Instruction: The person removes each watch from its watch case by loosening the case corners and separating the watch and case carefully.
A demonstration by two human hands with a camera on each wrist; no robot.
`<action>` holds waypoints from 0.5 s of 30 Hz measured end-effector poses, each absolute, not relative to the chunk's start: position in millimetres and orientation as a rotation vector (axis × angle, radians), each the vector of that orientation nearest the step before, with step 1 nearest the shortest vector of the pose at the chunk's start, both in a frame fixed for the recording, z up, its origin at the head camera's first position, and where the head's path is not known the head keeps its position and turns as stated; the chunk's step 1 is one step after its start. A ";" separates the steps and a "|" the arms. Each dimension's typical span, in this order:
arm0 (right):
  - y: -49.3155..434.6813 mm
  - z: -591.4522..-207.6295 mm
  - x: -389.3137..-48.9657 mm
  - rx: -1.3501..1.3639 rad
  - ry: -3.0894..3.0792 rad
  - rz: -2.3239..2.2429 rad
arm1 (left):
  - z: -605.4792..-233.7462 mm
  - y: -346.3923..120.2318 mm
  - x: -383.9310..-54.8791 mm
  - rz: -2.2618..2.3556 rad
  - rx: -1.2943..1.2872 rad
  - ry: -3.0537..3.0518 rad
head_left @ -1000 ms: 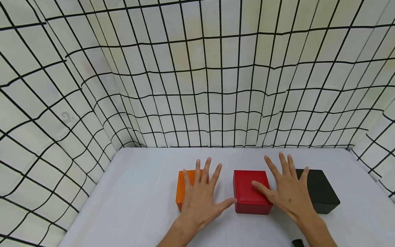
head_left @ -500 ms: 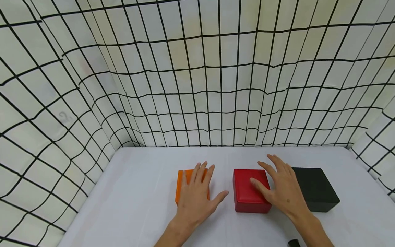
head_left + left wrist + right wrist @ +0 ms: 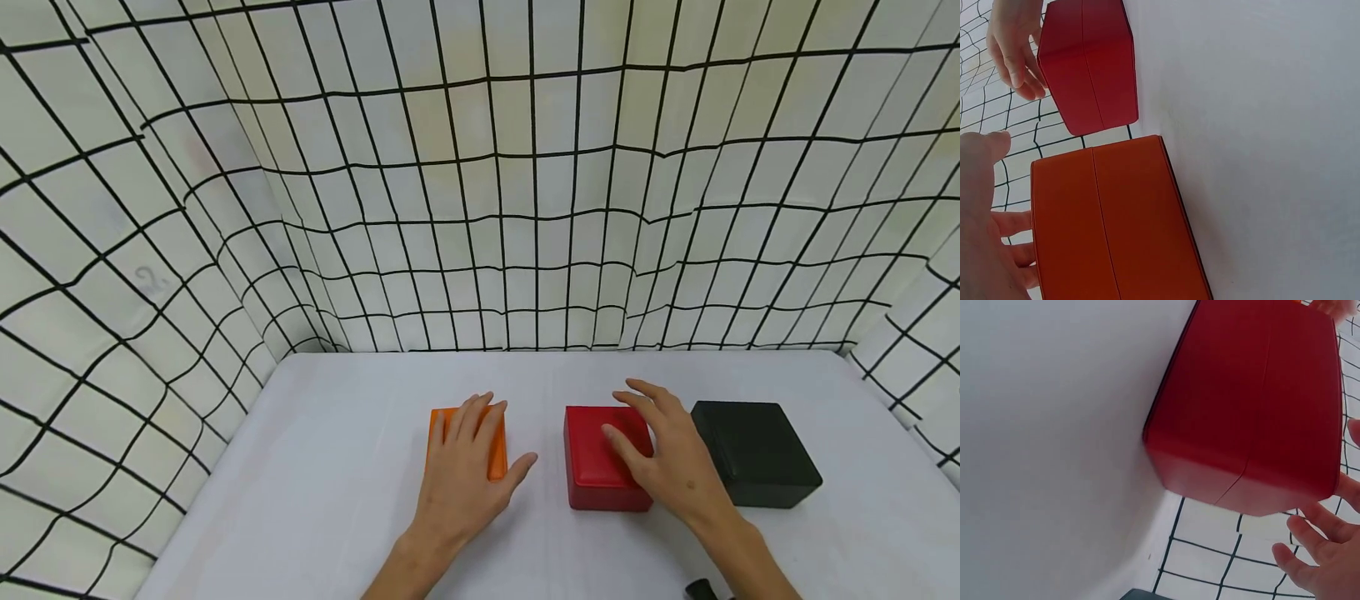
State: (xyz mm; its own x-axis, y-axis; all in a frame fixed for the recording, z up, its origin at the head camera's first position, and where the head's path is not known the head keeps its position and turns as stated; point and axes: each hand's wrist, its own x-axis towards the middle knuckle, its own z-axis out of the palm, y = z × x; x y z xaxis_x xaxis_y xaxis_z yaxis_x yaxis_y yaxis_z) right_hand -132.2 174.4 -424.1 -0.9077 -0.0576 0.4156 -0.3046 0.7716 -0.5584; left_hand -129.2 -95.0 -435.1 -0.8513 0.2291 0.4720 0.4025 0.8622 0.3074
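My left hand [image 3: 461, 479] is over an orange box [image 3: 497, 454], its fingers spread loosely across the lid and its thumb out to the right. In the left wrist view the seamed front of that orange box [image 3: 1110, 219] fills the lower middle, with the fingertips behind it. To the right, a red box [image 3: 592, 454] sits on the table. My right hand [image 3: 671, 462] is at its right side, thumb over the lid and fingers gently bent. The right wrist view shows the red box [image 3: 1241, 400] beside loosely bent fingers. Neither hand grips a box.
A black box [image 3: 757, 454] stands right of my right hand. The boxes rest on a white table [image 3: 300, 500] backed by a white wall with black netting [image 3: 525, 208]. A small black object [image 3: 701, 590] shows near my right wrist.
Both hands have shifted left. My left thumb has drawn away from the red box, and the left fingers have come closer together. My right fingers have bent and left the black box's edge.
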 end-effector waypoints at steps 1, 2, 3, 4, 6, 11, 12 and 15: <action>173.6 -424.0 -132.4 0.276 -2.584 0.924 | -435.0 -95.9 -129.8 -0.565 -0.480 -2.590; 172.6 -423.7 -132.3 0.276 -2.579 0.940 | -435.0 -97.0 -130.5 -0.574 -0.495 -2.574; 171.5 -423.5 -132.3 0.276 -2.573 0.957 | -435.0 -98.1 -131.0 -0.585 -0.507 -2.560; 170.4 -423.4 -132.1 0.277 -2.567 0.967 | -434.9 -99.3 -131.5 -0.597 -0.517 -2.546; 167.8 -422.5 -131.5 0.279 -2.557 0.989 | -434.7 -101.9 -132.0 -0.622 -0.525 -2.523; 161.8 -419.6 -129.2 0.287 -2.558 1.067 | -434.7 -108.4 -131.9 -0.652 -0.512 -2.499; 160.9 -419.3 -129.0 0.295 -2.557 1.073 | -434.6 -109.6 -131.9 -0.656 -0.515 -2.495; 158.1 -419.5 -128.8 0.314 -2.557 1.095 | -433.9 -112.7 -131.0 -0.662 -0.521 -2.495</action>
State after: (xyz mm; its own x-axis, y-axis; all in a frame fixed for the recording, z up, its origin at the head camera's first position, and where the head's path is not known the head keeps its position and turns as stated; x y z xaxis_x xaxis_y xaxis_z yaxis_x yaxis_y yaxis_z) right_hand -128.8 158.1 -419.5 -0.9177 -0.0680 0.3914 -0.3302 0.6783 -0.6564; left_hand -131.0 -112.7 -433.9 -0.8003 0.2286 0.5543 0.4733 0.8083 0.3501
